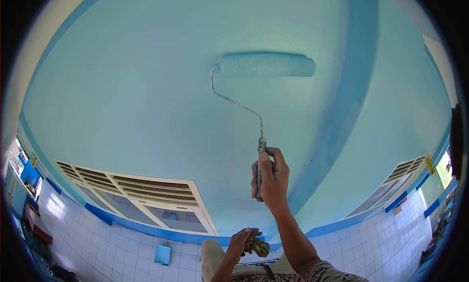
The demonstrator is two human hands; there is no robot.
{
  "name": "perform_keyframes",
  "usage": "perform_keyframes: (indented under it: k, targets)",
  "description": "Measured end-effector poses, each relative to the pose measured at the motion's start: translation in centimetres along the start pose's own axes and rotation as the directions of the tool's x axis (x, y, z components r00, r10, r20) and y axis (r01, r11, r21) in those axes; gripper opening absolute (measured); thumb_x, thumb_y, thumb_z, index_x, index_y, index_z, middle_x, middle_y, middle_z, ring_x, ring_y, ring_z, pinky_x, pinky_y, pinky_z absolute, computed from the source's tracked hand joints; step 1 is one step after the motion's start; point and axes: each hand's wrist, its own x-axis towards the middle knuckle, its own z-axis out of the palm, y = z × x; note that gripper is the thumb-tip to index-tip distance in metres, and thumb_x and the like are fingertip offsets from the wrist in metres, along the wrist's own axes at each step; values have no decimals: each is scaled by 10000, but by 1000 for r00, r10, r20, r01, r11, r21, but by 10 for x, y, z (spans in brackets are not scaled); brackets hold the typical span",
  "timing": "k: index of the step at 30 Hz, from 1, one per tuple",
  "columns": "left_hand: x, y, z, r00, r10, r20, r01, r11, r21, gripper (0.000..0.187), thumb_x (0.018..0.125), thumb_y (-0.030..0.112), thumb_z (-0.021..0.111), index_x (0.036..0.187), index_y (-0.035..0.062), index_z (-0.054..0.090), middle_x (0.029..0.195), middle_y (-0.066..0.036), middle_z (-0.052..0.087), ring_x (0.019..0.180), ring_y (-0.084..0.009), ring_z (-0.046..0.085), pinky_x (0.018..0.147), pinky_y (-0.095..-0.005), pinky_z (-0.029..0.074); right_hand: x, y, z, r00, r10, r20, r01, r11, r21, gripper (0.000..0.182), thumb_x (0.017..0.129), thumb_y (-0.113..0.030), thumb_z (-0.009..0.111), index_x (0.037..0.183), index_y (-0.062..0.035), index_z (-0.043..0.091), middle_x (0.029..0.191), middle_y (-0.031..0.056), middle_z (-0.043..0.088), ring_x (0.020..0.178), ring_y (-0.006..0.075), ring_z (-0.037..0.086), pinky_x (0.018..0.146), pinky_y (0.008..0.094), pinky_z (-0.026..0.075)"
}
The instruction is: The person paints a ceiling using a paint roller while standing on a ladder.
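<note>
A long paint roller (267, 65) lies horizontally against the light green-blue wall (146, 101). Its bent wire frame runs down to a paint-stained handle, which my right hand (273, 177) grips upright with the thumb along the front. Wet-looking paint shines on the wall just above and beside the roller. Low in the view, in front of my body, my left hand (240, 243) is closed on a crumpled brownish cloth (257, 246).
A darker blue vertical band (349, 86) curves down the wall right of the roller. Louvered windows (141, 194) stand at lower left and lower right (391, 184). On the tiled floor (122, 248) sits a light blue square container (162, 254).
</note>
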Motion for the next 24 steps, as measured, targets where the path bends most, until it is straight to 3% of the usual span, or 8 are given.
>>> perform_keyframes:
  k: [4,9,13,17,19,24]
  targets:
    - [1,-4,0,1000,8,-29,-8,1000,-13,433,1082,325,393,1233,6,642,1127,-122,720,755,-141,679,537,-258,506,41,-39,18,997,-78,14,78,997,16,329,1058,-315,483,1040,13,498,619,32,499,357,81,459,299,258,338]
    - [-2,4,6,1000,5,-2,-5,1000,-10,444,1075,332,387,1228,-4,633,1140,-126,715,738,-153,662,543,-262,488,87,-76,44,986,-164,36,162,984,70,467,1068,-344,450,1198,83,587,610,25,485,359,88,458,308,269,372]
    - [-3,17,10,999,38,-19,-38,999,-2,457,1076,340,381,1227,-11,632,1146,-132,712,703,-152,650,541,-262,488,119,-94,62,970,-243,24,239,966,94,467,1068,-334,445,1224,82,588,607,17,471,360,78,435,308,261,362]
    - [3,21,1,997,79,-14,-79,997,-10,469,1075,348,380,1225,-17,632,1142,-138,711,687,-156,644,543,-265,491,124,-68,57,954,-299,33,296,953,70,540,1049,-419,484,1262,68,579,594,16,486,374,76,469,313,270,399]
    - [5,24,-1,997,65,-41,-65,998,-5,479,1073,355,382,1222,-23,634,1138,-145,712,674,-158,640,541,-271,497,107,-43,51,960,-279,15,279,960,15,443,1070,-320,451,1227,69,596,538,0,440,342,59,392,313,252,341]
    - [17,18,-14,993,96,-69,-96,995,-4,477,1069,361,391,1207,-20,644,1135,-146,715,683,-161,647,529,-276,501,47,25,38,991,-132,-15,133,991,28,412,1072,-293,455,1252,54,586,516,-13,431,337,53,386,322,239,327]
